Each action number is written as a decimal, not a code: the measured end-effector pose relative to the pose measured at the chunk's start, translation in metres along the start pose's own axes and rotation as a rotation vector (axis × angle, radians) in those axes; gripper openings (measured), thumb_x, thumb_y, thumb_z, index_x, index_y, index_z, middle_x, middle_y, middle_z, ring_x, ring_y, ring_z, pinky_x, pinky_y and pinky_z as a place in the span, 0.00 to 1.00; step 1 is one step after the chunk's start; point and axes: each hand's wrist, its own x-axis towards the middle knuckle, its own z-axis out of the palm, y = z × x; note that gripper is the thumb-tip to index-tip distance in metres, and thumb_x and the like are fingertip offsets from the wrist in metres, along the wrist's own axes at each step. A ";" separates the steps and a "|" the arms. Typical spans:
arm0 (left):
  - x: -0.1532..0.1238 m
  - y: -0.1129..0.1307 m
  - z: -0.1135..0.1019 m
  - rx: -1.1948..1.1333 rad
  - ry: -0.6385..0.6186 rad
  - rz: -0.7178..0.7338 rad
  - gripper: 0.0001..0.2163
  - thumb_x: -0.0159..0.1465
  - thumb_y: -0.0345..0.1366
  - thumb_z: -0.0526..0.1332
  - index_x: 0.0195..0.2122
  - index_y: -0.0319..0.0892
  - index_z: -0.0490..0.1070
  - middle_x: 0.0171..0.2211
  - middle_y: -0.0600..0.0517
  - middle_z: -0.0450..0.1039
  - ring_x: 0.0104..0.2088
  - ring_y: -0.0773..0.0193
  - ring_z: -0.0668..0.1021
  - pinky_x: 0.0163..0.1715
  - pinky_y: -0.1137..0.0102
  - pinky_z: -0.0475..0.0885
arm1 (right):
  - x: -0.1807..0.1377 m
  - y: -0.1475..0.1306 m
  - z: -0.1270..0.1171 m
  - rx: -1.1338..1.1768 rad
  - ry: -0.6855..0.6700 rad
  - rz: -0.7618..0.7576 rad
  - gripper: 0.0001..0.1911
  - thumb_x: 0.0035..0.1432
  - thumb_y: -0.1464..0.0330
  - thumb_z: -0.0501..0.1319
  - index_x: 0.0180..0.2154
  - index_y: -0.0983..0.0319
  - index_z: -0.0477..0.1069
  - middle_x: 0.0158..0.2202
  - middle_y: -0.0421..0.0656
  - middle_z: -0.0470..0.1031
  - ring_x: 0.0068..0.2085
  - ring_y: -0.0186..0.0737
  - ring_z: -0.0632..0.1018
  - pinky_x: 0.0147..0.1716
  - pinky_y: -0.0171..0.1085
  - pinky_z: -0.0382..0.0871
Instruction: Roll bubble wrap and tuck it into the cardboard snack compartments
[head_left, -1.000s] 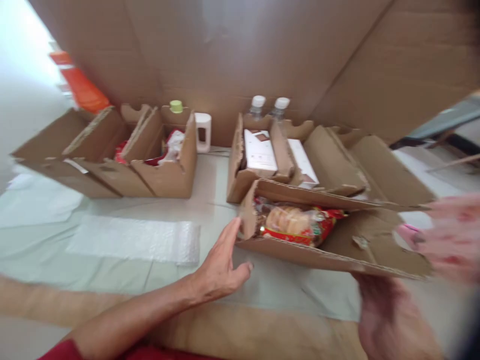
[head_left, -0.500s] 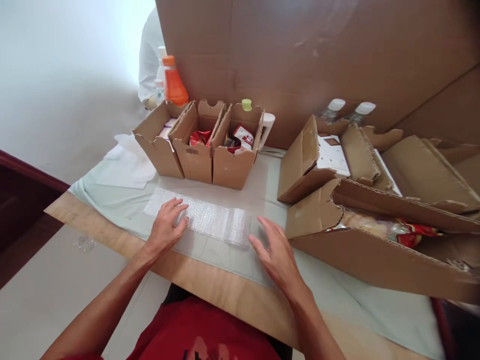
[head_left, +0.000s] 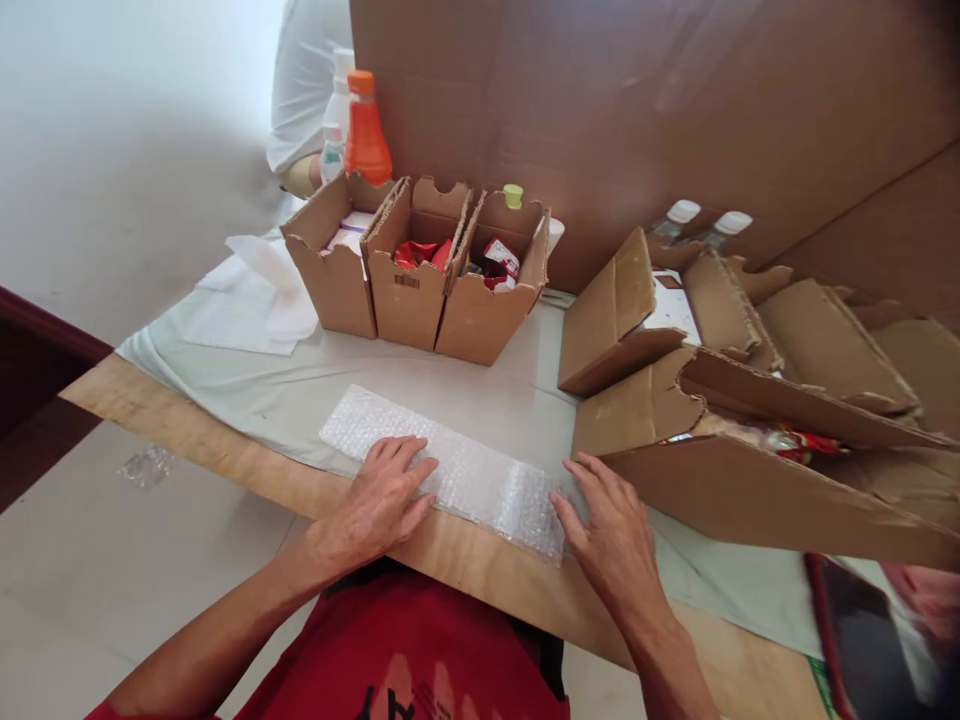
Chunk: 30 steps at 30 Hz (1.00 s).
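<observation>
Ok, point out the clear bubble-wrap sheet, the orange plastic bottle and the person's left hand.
clear bubble-wrap sheet [head_left: 480, 480], head view, bare middle between the hands
orange plastic bottle [head_left: 367, 145], head view, its body
left hand [head_left: 379, 498], head view, back of the hand

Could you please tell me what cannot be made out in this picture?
Head view:
Two bottles: only caps show, cardboard flaps hide the rest.
Red packet: mostly under the large carton's flap.
Dark object, lower right: blurred, cut by the edge.
Part of the bubble wrap: covered by the left hand and right hand.
</observation>
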 end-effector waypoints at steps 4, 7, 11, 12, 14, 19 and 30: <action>0.015 0.000 0.005 0.014 0.067 0.090 0.16 0.68 0.27 0.55 0.56 0.40 0.71 0.60 0.40 0.72 0.62 0.48 0.72 0.61 0.51 0.70 | 0.005 -0.059 0.022 0.045 0.022 -0.182 0.17 0.67 0.69 0.56 0.54 0.62 0.74 0.60 0.54 0.74 0.60 0.55 0.73 0.56 0.53 0.69; 0.026 -0.017 0.021 0.093 -0.030 0.040 0.20 0.68 0.26 0.55 0.60 0.37 0.69 0.62 0.38 0.71 0.64 0.45 0.71 0.63 0.49 0.67 | 0.022 -0.103 0.051 0.114 -0.167 -0.329 0.21 0.65 0.72 0.59 0.59 0.62 0.71 0.64 0.53 0.70 0.64 0.54 0.70 0.58 0.51 0.69; 0.014 -0.050 0.028 0.262 -0.158 -0.095 0.24 0.69 0.40 0.59 0.66 0.40 0.65 0.69 0.36 0.61 0.70 0.35 0.62 0.65 0.36 0.57 | 0.018 -0.092 0.064 0.091 -0.242 -0.362 0.25 0.67 0.63 0.61 0.63 0.61 0.68 0.68 0.52 0.66 0.67 0.55 0.67 0.62 0.53 0.64; 0.008 -0.056 0.026 0.296 -0.156 -0.133 0.26 0.70 0.44 0.58 0.67 0.41 0.63 0.71 0.36 0.58 0.71 0.33 0.60 0.65 0.34 0.55 | 0.010 -0.077 0.061 0.061 -0.233 -0.337 0.25 0.68 0.62 0.61 0.64 0.60 0.67 0.68 0.51 0.65 0.67 0.55 0.66 0.63 0.54 0.63; -0.005 -0.066 0.019 0.333 -0.153 -0.195 0.28 0.70 0.48 0.57 0.68 0.43 0.61 0.72 0.36 0.55 0.72 0.31 0.56 0.64 0.32 0.53 | -0.012 -0.039 0.049 -0.021 -0.198 -0.269 0.25 0.69 0.62 0.59 0.65 0.60 0.67 0.69 0.52 0.65 0.68 0.56 0.66 0.63 0.56 0.61; -0.016 -0.077 0.001 0.305 -0.128 -0.224 0.24 0.72 0.47 0.52 0.65 0.44 0.64 0.71 0.38 0.58 0.71 0.36 0.58 0.65 0.35 0.52 | -0.056 0.026 0.011 -0.194 -0.071 -0.054 0.21 0.73 0.63 0.50 0.59 0.63 0.72 0.62 0.54 0.73 0.62 0.56 0.73 0.55 0.53 0.68; 0.003 -0.096 -0.001 0.254 0.076 -0.562 0.20 0.63 0.45 0.55 0.46 0.36 0.75 0.63 0.31 0.66 0.68 0.35 0.63 0.64 0.46 0.62 | -0.008 -0.023 0.029 0.095 -0.122 0.093 0.12 0.65 0.65 0.59 0.45 0.64 0.75 0.60 0.58 0.74 0.61 0.60 0.73 0.55 0.53 0.67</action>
